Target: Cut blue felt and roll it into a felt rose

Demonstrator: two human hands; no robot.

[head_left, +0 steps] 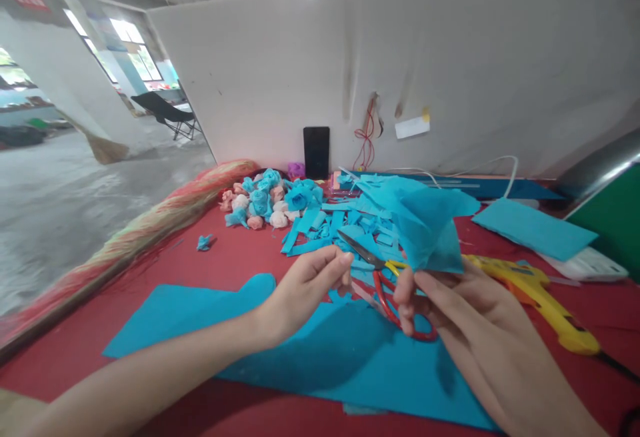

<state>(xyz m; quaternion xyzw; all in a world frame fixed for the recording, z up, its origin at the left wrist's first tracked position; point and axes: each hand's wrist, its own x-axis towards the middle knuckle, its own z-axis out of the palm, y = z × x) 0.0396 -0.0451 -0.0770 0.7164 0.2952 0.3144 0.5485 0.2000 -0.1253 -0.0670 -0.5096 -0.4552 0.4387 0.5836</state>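
Note:
My right hand pinches a gathered piece of blue crepe paper, which fans upward from the fingertips. Behind those fingers is a pair of scissors with red and yellow handles, its blades pointing up and left; I cannot tell whether the hand touches it. My left hand is closed in a pinch to the left of the scissors, and whatever it may hold is hidden. Below both hands a large blue crepe sheet spreads over the red tabletop. Cut blue strips lie heaped behind the scissors.
Blue, pink and white paper flowers are piled at the back left, near a black phone leaning on the partition. A yellow glue gun lies at right, below a folded blue paper stack. Red-and-straw bundles line the left edge.

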